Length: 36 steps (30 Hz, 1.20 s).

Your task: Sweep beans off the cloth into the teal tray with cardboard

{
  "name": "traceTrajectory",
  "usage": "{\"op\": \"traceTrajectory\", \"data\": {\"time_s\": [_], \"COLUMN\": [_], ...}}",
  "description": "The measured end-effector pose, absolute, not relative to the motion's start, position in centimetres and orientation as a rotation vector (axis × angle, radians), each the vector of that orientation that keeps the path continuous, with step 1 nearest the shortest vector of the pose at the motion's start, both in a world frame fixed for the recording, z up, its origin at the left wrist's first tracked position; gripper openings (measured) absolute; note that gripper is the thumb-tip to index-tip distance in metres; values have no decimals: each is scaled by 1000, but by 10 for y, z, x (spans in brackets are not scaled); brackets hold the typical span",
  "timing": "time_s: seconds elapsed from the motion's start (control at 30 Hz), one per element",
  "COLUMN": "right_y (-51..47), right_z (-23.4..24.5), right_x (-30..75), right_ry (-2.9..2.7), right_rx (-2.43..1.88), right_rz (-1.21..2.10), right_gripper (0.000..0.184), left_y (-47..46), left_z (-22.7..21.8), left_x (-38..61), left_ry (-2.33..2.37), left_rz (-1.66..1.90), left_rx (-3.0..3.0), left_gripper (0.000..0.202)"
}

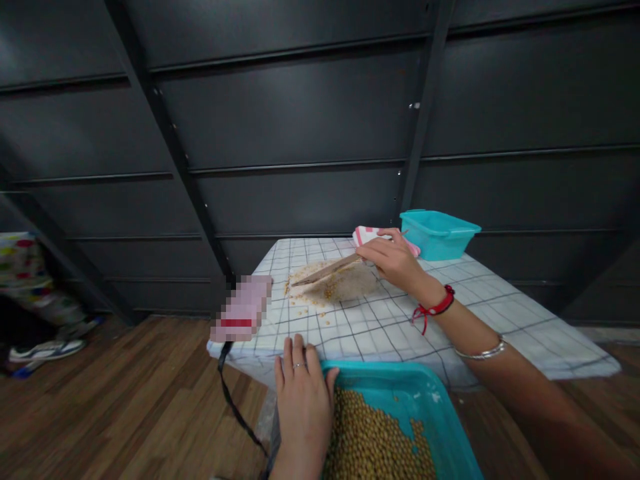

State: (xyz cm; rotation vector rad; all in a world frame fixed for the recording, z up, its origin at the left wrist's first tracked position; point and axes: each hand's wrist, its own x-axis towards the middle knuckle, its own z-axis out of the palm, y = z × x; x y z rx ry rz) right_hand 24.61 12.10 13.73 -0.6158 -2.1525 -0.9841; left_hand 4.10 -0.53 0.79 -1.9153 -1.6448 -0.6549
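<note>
My right hand point(393, 260) is closed around the near end of a wooden-backed brush point(327, 270). The brush slants down to the left, its pale bristles point(357, 283) close to the tablecloth. Yellow soybeans point(329, 290) lie scattered under and beside it, a few nearer the table's front edge. My left hand point(304, 390) rests over the left corner of a teal tray point(425, 380), fingers stretched forward and the thumb along the rim. Many soybeans point(375, 433) fill the tray's left and lower part. Its top edge meets the front of the table.
A checked white tablecloth point(500, 327) covers the table. At its back right stand a teal bin point(440, 233) and a folded pink-and-white cloth point(364, 235). A pink pixelated item point(245, 310) with a black strap lies at the left corner. Beyond is a dark panelled wall point(300, 120); a shoe point(47, 350) shows far left.
</note>
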Motion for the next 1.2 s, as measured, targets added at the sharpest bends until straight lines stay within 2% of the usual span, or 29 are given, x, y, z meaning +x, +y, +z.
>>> {"op": "traceTrajectory", "data": {"time_s": [0.17, 0.5, 1.2], "right_y": [122, 109, 96], "right_z": [126, 128, 135], "right_x": [243, 257, 262], "right_ry": [-2168, -2186, -2175], "right_rx": [-630, -629, -575], "right_rz": [-1020, -970, -1033], "right_gripper": [26, 40, 36], "left_y": [-5, -6, -8], "left_z": [8, 7, 9], "left_x": [43, 47, 46], "left_ry": [-1596, -1611, -1616], "left_rz": [-642, -640, -630], "left_rx": [-1899, -1871, -1889], "left_gripper": [44, 42, 40]}}
